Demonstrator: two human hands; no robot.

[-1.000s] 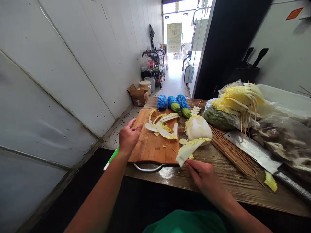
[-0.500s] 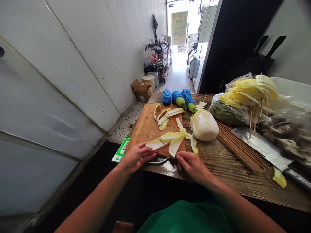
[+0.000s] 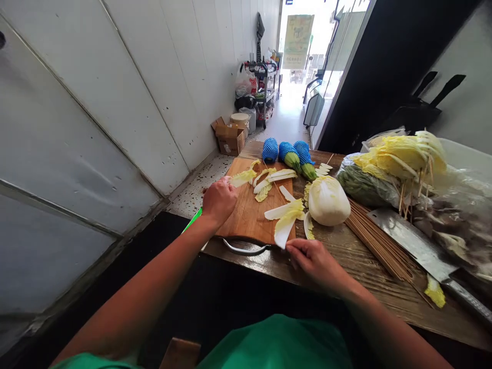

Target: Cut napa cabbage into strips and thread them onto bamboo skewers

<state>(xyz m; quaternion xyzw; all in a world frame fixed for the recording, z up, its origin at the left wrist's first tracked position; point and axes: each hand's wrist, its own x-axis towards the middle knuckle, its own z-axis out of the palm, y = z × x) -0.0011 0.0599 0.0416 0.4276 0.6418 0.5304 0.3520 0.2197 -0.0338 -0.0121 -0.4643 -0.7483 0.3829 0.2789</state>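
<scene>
My left hand (image 3: 220, 201) is closed above the left side of the wooden cutting board (image 3: 246, 220), holding a pale yellow cabbage leaf strip (image 3: 243, 178) that points away to the right. At the board's near right corner, my right hand (image 3: 312, 257) pinches the white end of another cabbage leaf (image 3: 286, 225). Whether a skewer is also in those fingers I cannot tell. More cut leaf pieces (image 3: 282, 175) lie at the far side of the board, with a thin skewer among them. A cabbage head (image 3: 329, 201) rests right of the board.
Zucchini in blue foam nets (image 3: 292, 158) lie behind the board. To the right are a bundle of bamboo skewers (image 3: 378, 238), a cleaver (image 3: 417, 243), skewered cabbage leaves (image 3: 403, 154) and bagged vegetables (image 3: 359, 179). A metal handle (image 3: 246, 251) sticks out of the board's near edge.
My left hand has moved up and away over the board, with a leaf strip in it, and turned knuckles-up. My right hand stays at the same leaf end. The view has shifted slightly.
</scene>
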